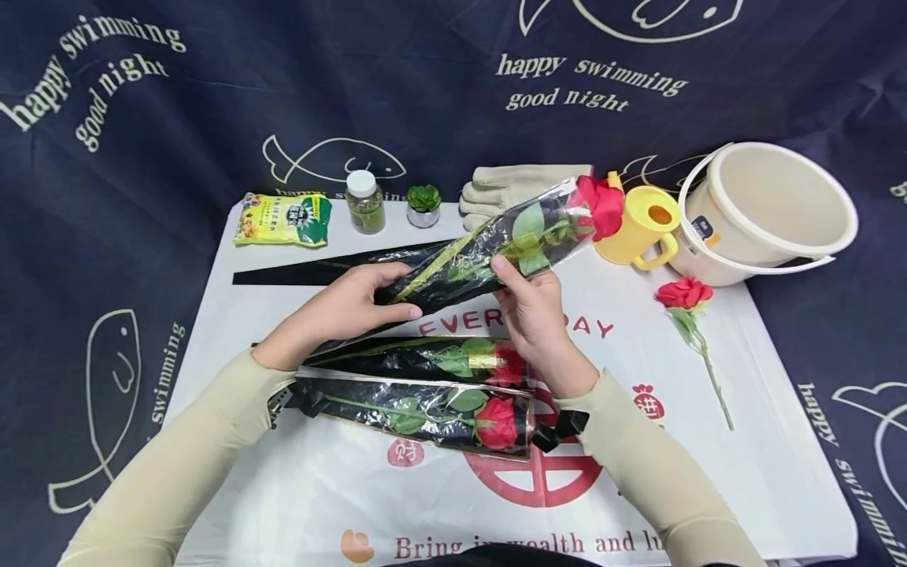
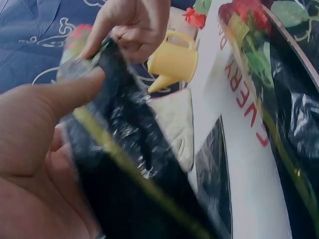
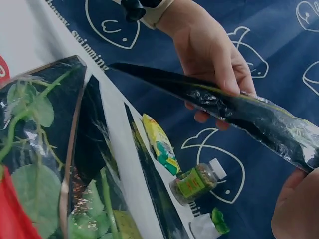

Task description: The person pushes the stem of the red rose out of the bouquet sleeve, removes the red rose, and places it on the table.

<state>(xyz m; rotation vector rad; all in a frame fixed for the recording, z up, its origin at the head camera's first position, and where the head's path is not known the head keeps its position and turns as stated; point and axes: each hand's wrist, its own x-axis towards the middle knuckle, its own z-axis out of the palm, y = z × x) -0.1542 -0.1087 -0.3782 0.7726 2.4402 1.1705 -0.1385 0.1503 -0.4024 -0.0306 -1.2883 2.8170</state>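
Left hand [image 1: 350,303] grips the dark lower part of a wrapped rose [image 1: 457,266], which slants above the white table [image 1: 276,488], bloom end to the right, right hand [image 1: 536,315] gripping it nearer the bloom, yellow watering can [image 1: 629,230] standing beyond, and an unwrapped rose [image 1: 684,295] lying farther right.

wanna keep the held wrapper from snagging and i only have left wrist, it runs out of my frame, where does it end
Observer: The wrapper narrows to a tip past the left hand, as the right wrist view shows.
Operator: ok, and what's next to the glove on its left, along the back edge
Observer: A small plant.
Operator: anything left of that
Observer: Yes, a jar with a white lid.
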